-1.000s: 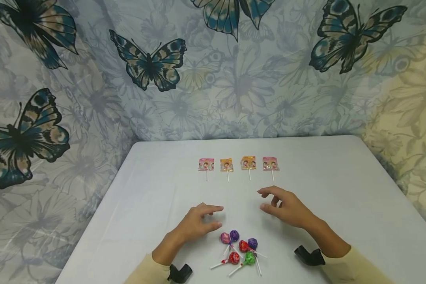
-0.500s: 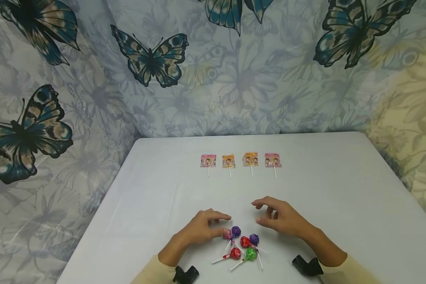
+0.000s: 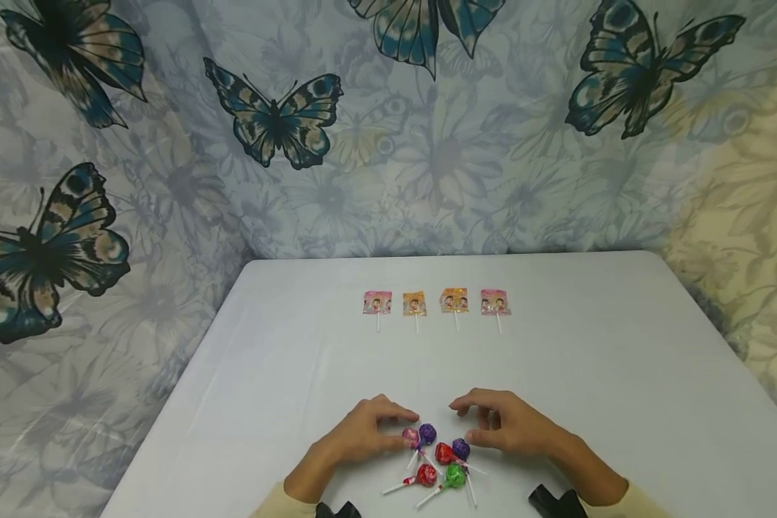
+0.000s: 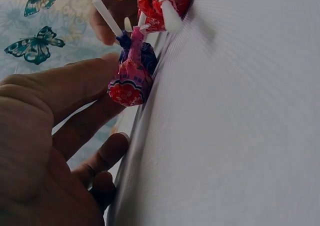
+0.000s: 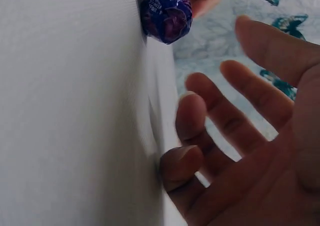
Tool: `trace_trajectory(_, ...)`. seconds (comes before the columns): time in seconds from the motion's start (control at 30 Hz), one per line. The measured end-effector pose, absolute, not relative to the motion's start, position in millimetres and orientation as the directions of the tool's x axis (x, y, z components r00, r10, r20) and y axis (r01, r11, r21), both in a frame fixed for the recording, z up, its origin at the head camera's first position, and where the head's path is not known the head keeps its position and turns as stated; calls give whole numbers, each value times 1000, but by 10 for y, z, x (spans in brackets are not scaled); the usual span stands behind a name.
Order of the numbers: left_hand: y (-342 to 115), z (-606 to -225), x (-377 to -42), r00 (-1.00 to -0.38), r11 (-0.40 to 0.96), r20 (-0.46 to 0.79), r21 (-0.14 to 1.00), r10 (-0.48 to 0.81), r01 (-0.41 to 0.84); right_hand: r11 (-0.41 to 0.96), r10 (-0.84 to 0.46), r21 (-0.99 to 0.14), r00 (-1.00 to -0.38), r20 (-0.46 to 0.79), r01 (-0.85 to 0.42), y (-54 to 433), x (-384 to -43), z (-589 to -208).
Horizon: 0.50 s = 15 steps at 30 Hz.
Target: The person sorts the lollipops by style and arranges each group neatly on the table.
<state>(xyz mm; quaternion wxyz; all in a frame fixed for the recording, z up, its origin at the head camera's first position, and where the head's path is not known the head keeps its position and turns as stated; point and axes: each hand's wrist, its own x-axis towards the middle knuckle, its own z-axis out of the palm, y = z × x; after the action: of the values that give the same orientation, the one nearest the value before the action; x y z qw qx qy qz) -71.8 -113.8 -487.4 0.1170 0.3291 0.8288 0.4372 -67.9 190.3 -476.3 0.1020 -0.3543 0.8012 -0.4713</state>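
Observation:
A loose cluster of wrapped ball lollipops lies near the front of the white table. My left hand (image 3: pixel 370 432) is at the cluster's left side, fingers loosely bent, its thumb tip right at a pink lollipop (image 4: pixel 126 90). Beside that one is a purple lollipop (image 3: pixel 428 434). On the other side my right hand (image 3: pixel 511 423) has its fingers spread and relaxed, holding nothing, thumb close to a second purple lollipop (image 5: pixel 167 16). A red lollipop (image 3: pixel 444 453) touches that purple one. Nearer me lie another red lollipop (image 3: pixel 426 475) and a green lollipop (image 3: pixel 455 476).
Farther back on the white table (image 3: pixel 298 324) is a row of flat-packed lollipops, sticks toward me: a pink packet (image 3: pixel 378 302), two orange packets (image 3: pixel 414 303), and another pink packet (image 3: pixel 495 302). Butterfly-patterned cloth (image 3: pixel 440 165) hangs behind the table.
Both hands have come down toward the lollipop cluster. The right hand moved left and nearer me, and the left hand reached the pink lollipop. The lollipops look unmoved.

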Motion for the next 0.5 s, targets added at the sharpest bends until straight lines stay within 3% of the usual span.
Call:
trace_trajectory(0.3, -1152, -4940, -684, -744, 364, 112, 818, 659, 445, 250, -767, -841, -629, 131, -480, 1894, -675, -4814)
trace_trajectory(0.5, -1146, -4943, -681, -734, 345, 163, 802, 659, 488, 245, -785, -822, -602, 143, -515, 1894, -682, -4836)
